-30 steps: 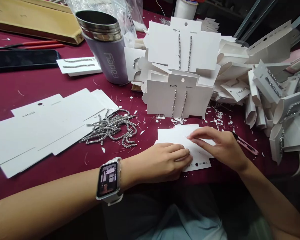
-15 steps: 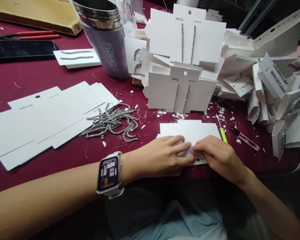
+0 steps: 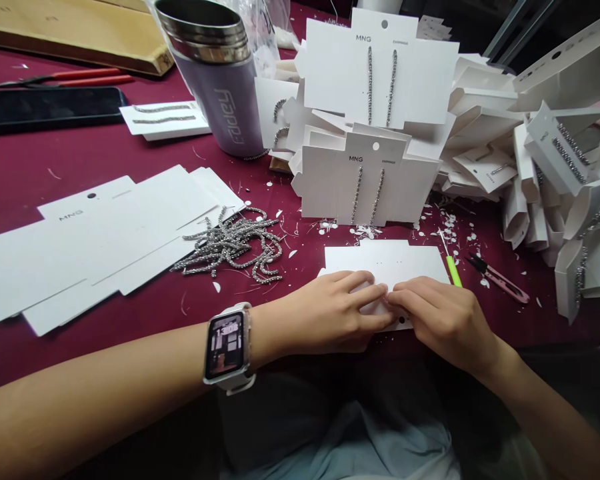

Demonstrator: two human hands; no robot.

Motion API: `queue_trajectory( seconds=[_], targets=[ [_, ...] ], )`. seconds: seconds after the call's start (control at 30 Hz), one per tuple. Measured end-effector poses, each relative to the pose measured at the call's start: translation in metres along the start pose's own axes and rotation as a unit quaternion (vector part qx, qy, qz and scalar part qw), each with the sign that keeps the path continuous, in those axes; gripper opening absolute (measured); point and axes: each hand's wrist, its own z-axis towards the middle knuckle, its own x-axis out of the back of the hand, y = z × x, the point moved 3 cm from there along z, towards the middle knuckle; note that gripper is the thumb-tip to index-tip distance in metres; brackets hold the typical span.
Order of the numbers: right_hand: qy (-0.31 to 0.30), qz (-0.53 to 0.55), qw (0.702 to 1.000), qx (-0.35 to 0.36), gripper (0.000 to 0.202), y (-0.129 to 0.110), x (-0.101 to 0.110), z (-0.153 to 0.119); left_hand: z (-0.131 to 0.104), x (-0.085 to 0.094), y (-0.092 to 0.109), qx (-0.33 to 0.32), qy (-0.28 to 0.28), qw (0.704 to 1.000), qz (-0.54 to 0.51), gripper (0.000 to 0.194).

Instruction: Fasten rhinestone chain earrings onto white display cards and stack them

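Observation:
A white earring card with small punched holes lies in front of me. Across its near part rests my left hand, fingers spread and bent a little, pressing on it; the thumb is hidden. My right hand is closed in a pinch over the same card, its fingertips almost meeting the left ones. What it pinches is hidden. Right of the card lie a lime-handled awl and pink thread snips. To the left sits a tangled pile of silvery bead chains.
Flat white cards are stacked at the left. Finished cards with chains stand behind, beside a heap of folded cards. A purple tumbler, phone, red-handled pliers and wooden board lie farther back. Paper scraps litter the cloth.
The whole view has shifted slightly, with everything appearing a little farther right. Both hands stay at the card, with almost no change in their pose.

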Motion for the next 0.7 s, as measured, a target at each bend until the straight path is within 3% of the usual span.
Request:
queue_trajectory(
  seconds=[0.2, 0.47, 0.7],
  targets=[
    [-0.003, -0.038, 0.999, 0.021, 0.02, -0.003, 0.001, 0.001, 0.0, 0.001, 0.002, 0.005, 0.0, 1.0, 0.007, 0.03],
    [0.004, -0.131, 0.99, 0.052, 0.024, -0.011, -0.002, 0.002, 0.0, -0.002, 0.008, 0.008, 0.05, 0.997, 0.065, 0.029],
    [0.014, -0.128, 0.991, 0.048, 0.012, -0.011, -0.006, 0.001, 0.001, 0.0, 0.014, 0.019, 0.069, 0.996, 0.06, 0.044]
  ],
)
